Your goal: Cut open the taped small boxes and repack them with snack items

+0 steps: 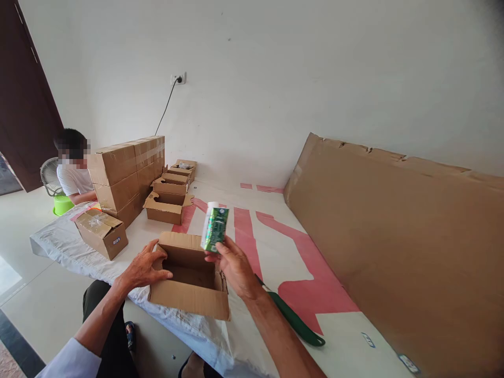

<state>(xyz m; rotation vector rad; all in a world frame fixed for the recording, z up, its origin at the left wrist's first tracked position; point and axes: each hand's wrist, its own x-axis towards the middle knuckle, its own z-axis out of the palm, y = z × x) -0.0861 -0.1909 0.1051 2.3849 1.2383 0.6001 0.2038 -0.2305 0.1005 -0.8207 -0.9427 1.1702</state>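
Observation:
An open cardboard box (189, 302) sits at the table's near edge, its flaps spread and its visible inside bare. My left hand (145, 265) grips the left end of this box, thumb over the rim. Above the box's right end, my right hand (235, 265) pinches a small green printed packet (217, 228) between thumb and fingers. Something whitish shows along the packet's left side; I cannot tell whether it is a separate piece. A tool with a dark green handle (301, 323) lies beside my right forearm, partly hidden by it.
Several taped cartons (118, 173) are stacked at the left, with a closed box (101, 231) in front. Several open boxes (164, 210) stand in a row behind. A large cardboard sheet (394, 226) leans along the right. Beyond the stack sits another person (73, 176).

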